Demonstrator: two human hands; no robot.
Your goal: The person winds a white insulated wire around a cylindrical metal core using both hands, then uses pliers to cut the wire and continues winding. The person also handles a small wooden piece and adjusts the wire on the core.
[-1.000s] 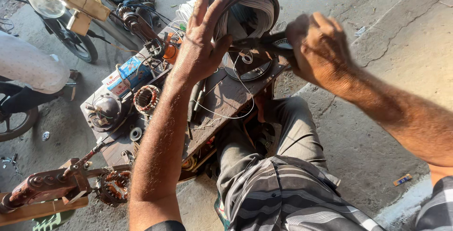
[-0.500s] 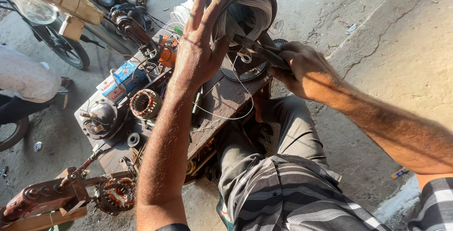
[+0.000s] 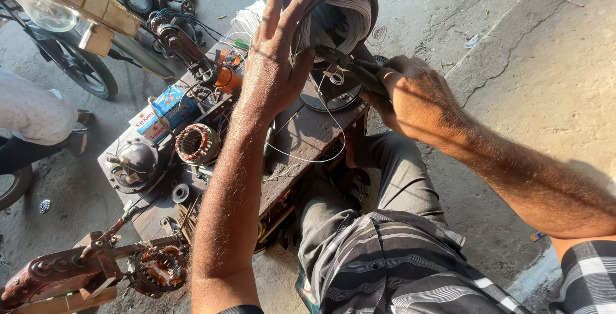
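Note:
My left hand (image 3: 274, 63) is raised, fingers spread, its palm pressed against the rim of a metal motor housing (image 3: 333, 6) lined with white wire windings. My right hand (image 3: 417, 99) grips dark pliers (image 3: 350, 63) whose jaws reach into the housing's lower edge. A thin white wire (image 3: 321, 153) hangs from there in a loop over the wooden workbench (image 3: 301, 140).
On the bench lie a copper-wound stator (image 3: 197, 144), a round metal motor cover (image 3: 136, 163), a small blue and white box (image 3: 160, 112) and an orange part (image 3: 228, 79). A winding machine (image 3: 96, 266) stands lower left. A motorcycle wheel (image 3: 86, 70) and another person's leg (image 3: 32, 118) are at left.
My right hand has moved left and down to the housing's lower edge with the pliers. The view has come closer. My left hand stays on the housing.

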